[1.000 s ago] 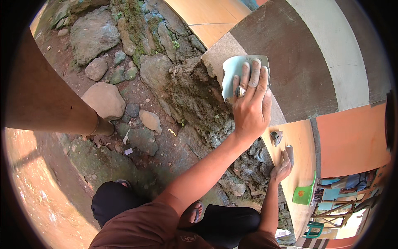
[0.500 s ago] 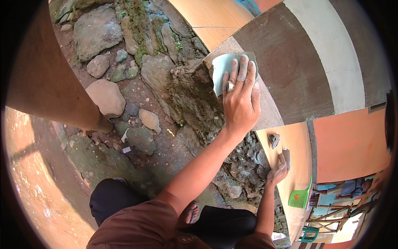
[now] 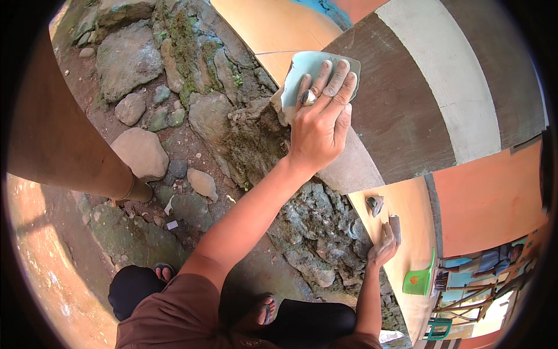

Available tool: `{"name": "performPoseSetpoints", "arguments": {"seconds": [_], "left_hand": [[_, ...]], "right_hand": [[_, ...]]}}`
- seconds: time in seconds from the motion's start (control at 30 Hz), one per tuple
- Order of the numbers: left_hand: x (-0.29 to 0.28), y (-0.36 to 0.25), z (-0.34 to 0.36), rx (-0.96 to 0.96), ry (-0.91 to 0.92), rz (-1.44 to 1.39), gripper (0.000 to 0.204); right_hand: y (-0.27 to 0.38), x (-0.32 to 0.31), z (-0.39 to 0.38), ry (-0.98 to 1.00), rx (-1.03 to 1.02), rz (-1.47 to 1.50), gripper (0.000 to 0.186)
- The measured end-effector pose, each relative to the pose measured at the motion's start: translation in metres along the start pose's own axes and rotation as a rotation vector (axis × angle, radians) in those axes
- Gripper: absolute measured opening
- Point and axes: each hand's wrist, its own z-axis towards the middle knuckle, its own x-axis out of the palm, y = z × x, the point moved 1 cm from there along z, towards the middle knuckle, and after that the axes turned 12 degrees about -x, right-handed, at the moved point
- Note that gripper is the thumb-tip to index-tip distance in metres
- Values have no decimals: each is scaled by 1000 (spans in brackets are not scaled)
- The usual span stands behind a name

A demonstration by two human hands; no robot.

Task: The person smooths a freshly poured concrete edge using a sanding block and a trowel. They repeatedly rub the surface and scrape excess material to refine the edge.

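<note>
- Your left hand lies flat, fingers stretched, over the pale sheet at upper centre; likely light, bendy, tearable, so hold its middle.
- Your right hand, loosely curled, meets a grey piece; grip unclear.
- Jagged rocks crowd the centre; green dipper, lower right.

1. Left hand: one; right hand: one.
2. Finger ring: one.
3. Pale blue-green sheet: one.
4. Grey crumpled piece: one.
5. Grey rounded piece: one.
6. Sandalled feet: two.
7. Green dipper: one.
8. Brown post: one.
9. Green chair: one.
10. Background person: one.
11. Pale stripe between dark bands: one.
</note>
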Motion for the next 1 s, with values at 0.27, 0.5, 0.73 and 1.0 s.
{"name": "performPoseSetpoints", "arguments": {"seconds": [0.27,0.5,0.73,1.0], "left_hand": [[12,-20,90,356,37,43,45],[-41,31,18,306,313,184,45],[15,-40,116,323,222,-121,44],[-43,44,23,461,358,220,47]], "right_hand": [[2,3,-5,10,14,21,74],[7,2,3,-139,116,131,83],[5,-2,0,-19,170,123,78],[3,-4,-1,-19,85,82,80]]}}
